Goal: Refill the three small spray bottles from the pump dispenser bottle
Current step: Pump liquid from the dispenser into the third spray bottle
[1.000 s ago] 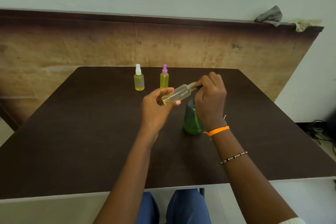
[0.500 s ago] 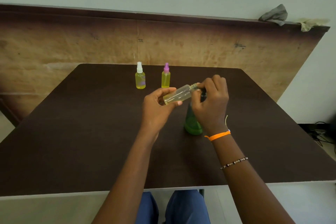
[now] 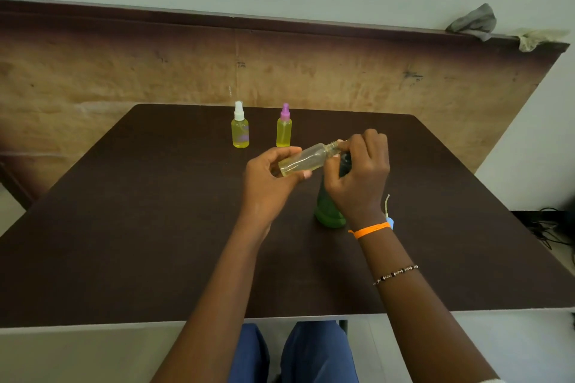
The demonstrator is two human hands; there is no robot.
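Neck of tilted spray bottle (image 3: 306,159), gripped by left hand (image 3: 267,179), points right into right hand (image 3: 357,177) curled over pump dispenser bottle (image 3: 329,211).

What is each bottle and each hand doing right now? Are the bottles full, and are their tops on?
White-topped bottle: upright, capped, full of yellow liquid.
Purple-topped bottle: upright, capped, full.
Clear bottle: tilted, top off, nearly empty.
Green pump bottle: upright, mostly hidden behind the right hand.
Blue spray top: lying on the table.
Left hand: holds the clear bottle.
Right hand: fingers at its neck.
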